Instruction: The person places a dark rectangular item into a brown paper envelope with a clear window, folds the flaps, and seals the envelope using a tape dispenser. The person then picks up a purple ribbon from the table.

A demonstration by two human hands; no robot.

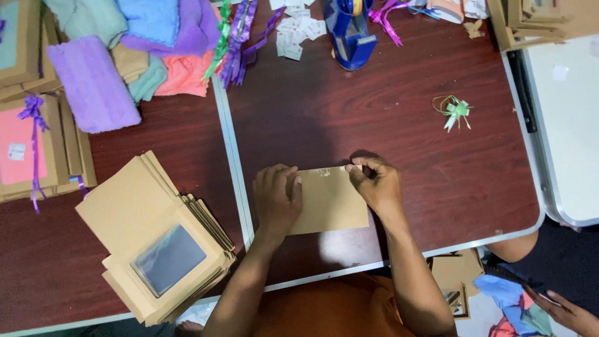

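A flat, smooth brown paper envelope lies on the dark wooden table, near its front edge. The left hand presses flat on it, fingers spread; the right hand pinches its top corner beside clear tape.

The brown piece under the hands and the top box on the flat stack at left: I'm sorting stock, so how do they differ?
The brown piece shows a plain face with clear tape at its top edge; the top box shows a clear window. The left hand and right hand press the piece down; the top box lies untouched. Both are flat brown card.
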